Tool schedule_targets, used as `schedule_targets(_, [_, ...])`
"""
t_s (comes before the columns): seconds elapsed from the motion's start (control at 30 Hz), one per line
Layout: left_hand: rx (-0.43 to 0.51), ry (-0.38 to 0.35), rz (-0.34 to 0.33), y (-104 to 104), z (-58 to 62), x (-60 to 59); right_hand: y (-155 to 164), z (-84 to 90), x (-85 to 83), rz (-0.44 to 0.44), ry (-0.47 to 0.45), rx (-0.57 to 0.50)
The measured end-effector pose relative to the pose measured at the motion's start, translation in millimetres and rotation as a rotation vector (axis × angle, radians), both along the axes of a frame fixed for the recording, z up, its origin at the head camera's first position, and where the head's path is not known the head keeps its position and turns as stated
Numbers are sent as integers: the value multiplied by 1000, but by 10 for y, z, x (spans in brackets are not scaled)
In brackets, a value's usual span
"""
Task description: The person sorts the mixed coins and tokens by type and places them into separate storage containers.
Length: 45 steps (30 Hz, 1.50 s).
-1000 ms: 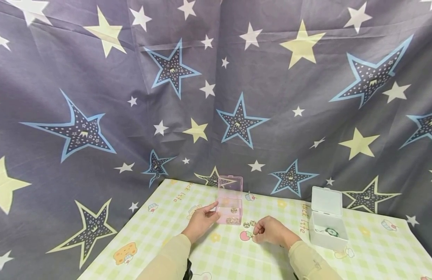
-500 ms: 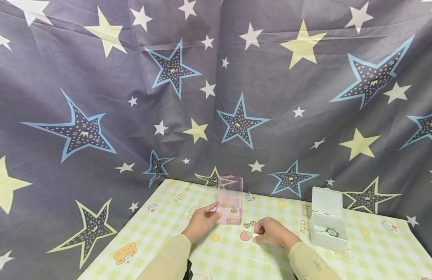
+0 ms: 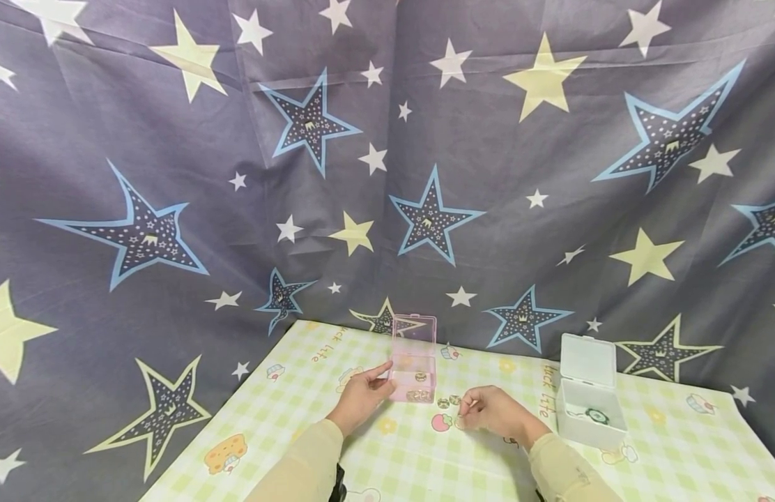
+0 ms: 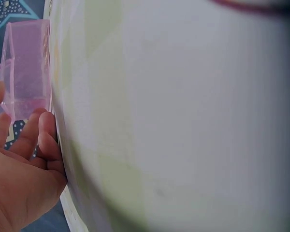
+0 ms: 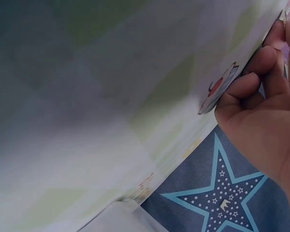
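In the head view my left hand (image 3: 361,397) holds the left side of a clear pink plastic box (image 3: 396,394) at its front corner. The box's lid (image 3: 415,330) is raised, and several small round gold-coloured pieces lie inside. My right hand (image 3: 493,411) is low over the cloth to the right of the box, pinching a small round gold-coloured piece (image 5: 283,17) between fingertips, mostly hidden. Two similar pieces (image 3: 443,403) lie on the cloth between box and hand. In the left wrist view, my left fingers (image 4: 47,135) meet the pink box's end.
A white plastic box (image 3: 589,434) with raised lid stands to the right, a green round item (image 3: 596,416) with a strand inside. A green-checked, printed cloth (image 3: 419,467) covers the table. Star-patterned fabric (image 3: 362,279) hangs behind.
My right hand has shifted slightly to the right and its fingers have straightened a little, so the small round piece shows at the fingertips. Left hand and pink box have stayed put.
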<state>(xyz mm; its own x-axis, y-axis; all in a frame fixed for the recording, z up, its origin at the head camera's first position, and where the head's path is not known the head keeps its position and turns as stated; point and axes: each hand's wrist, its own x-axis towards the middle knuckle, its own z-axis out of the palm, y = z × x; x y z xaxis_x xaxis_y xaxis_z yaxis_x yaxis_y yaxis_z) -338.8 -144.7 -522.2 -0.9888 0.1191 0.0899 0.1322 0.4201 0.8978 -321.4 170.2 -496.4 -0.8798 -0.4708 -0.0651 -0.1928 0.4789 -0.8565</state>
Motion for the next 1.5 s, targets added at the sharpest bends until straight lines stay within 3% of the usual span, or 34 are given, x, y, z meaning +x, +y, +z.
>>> schedule_targets(0.37, [0,0,1,6,-2,12,55,-19,4,-36,-16,65])
schedule_targets(1.0, [11,2,24,20,26,16,59,-17,-5,-58,-1,59])
schedule_targets(1.27, [15,11,16,29,28,18,43,132,-68,-78,38,21])
schedule_targets(1.5, [14,13,11,14,44,40,-187,346,-113,-115,94,-24])
